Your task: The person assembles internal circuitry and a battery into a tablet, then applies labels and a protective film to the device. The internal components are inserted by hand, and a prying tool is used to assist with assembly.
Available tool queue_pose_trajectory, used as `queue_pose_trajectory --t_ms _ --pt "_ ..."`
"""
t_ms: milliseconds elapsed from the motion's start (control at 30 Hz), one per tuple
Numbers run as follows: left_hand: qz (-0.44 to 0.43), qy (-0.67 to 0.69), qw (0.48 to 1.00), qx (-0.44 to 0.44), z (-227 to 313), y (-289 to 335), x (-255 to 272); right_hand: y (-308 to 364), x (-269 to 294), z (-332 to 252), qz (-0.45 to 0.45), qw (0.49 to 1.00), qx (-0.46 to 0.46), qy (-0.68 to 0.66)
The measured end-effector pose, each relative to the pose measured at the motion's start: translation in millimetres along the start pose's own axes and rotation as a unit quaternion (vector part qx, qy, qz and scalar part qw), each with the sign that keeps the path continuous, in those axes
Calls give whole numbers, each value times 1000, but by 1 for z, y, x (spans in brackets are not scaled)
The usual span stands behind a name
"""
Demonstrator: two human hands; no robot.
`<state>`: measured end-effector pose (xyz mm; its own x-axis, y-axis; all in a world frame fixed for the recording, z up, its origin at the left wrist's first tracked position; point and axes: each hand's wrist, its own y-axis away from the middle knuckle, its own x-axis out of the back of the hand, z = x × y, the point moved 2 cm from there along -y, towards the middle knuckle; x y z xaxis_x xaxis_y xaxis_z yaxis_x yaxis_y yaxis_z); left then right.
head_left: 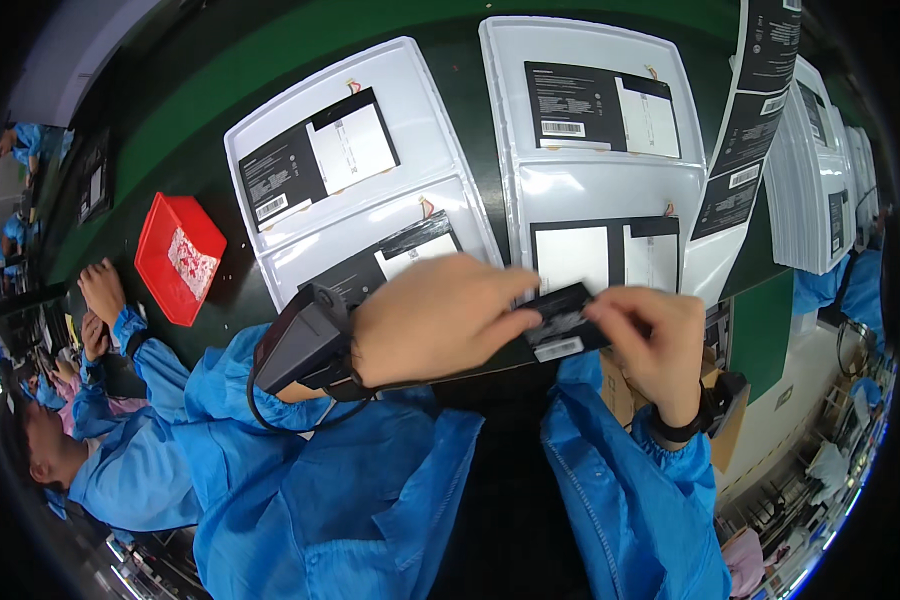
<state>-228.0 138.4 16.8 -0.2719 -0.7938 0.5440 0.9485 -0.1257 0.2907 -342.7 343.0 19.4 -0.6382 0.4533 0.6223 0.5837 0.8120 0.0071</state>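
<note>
Between my two hands is a black label (560, 322) with pale print and a white barcode patch, held above the near edge of the table. My left hand (440, 315) pinches its left side between thumb and fingers. My right hand (655, 330) grips the upper right corner the same way. Just beyond the hands, a white tray (605, 185) holds flat battery packs, one of them a black-and-white pack (602, 110) with a barcode and short coloured wires. The lower pack (570, 258) there shows a white face, partly covered by my hands.
Left of it lies another white tray (355, 220) with similar packs. A long strip of black labels (745, 150) hangs over the right side, before a tray stack (815, 190). A red bin (175, 258) contains white scraps. A co-worker's hand (102, 290) rests at far left.
</note>
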Motion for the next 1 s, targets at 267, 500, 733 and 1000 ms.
queue_pose_trajectory --t_ms 267,500,733,1000 --pt "266 -77 946 -168 -30 7 5 4 -17 38 116 920 -299 -226" --pt "248 -110 941 -203 -36 -1 -3 1 -18 36 127 920 -299 -219" --pt "220 -249 905 -264 -30 -10 -16 1 -19 36 127 925 -292 -206" --pt "182 -333 880 -286 -26 -22 -30 3 -14 36 102 932 -297 -181"
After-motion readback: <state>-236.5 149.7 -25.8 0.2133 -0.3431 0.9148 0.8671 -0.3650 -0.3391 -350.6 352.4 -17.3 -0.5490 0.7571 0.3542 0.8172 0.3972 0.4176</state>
